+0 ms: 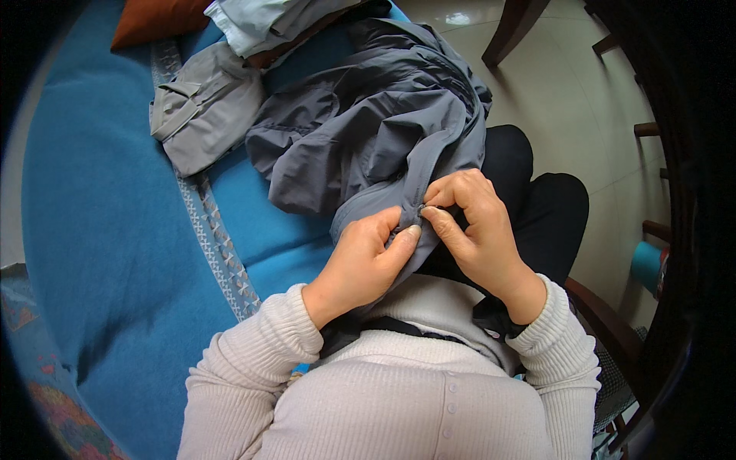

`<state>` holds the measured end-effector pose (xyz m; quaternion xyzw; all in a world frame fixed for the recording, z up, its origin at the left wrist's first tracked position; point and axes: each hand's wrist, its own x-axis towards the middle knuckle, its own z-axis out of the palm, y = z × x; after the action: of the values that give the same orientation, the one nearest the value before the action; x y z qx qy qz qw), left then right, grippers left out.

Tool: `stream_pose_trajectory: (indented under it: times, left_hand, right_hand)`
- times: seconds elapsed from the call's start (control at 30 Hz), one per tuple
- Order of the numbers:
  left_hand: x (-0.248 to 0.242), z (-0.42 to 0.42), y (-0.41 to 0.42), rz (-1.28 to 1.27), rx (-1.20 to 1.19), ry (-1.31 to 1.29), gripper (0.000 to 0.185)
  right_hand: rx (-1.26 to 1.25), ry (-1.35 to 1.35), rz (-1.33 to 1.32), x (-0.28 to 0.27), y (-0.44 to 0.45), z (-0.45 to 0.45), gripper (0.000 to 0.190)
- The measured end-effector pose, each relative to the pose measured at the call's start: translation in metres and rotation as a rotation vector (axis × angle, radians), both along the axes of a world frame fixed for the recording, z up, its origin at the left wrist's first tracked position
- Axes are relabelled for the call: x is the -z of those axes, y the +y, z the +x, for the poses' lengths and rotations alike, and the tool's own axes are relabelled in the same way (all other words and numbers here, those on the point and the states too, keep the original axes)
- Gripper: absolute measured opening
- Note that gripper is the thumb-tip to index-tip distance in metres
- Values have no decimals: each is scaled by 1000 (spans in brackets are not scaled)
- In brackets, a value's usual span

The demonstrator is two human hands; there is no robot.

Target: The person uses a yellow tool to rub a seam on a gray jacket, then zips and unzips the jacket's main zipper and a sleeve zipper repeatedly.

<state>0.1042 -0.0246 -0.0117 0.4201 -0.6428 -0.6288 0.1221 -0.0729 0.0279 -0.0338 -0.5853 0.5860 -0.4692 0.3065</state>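
Observation:
A grey jacket (pixel 356 132) lies crumpled across the edge of the bed and over my lap. Its zipper edge (pixel 422 167) runs down towards my hands. My left hand (pixel 368 253) pinches the grey fabric beside the zipper between thumb and fingers. Close against it, my right hand (pixel 471 224) grips the zipper's lower end, thumb and forefinger meeting at a small dark piece. The fingertips partly hide that piece, so I cannot tell whether the two zipper sides are joined.
A folded grey collared shirt (pixel 210 109) lies left of the jacket on a blue bed cover (pixel 126 230). Behind it are folded light clothes (pixel 270 29) and an orange-brown cushion (pixel 161 23). Wooden furniture legs (pixel 509 29) stand on the tiled floor (pixel 575 109) at right.

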Motion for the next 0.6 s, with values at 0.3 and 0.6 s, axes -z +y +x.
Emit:
stream_pose_trajectory:
  times: [0.3, 0.6]
  left_hand:
    - [2, 4, -7, -70, 28, -56, 23]
    - [-4, 3, -5, -112, 40, -79, 24]
  right_hand:
    - [-64, 118, 1, -9, 2, -1, 8]
    - [-118, 190, -29, -11, 2, 0, 9]
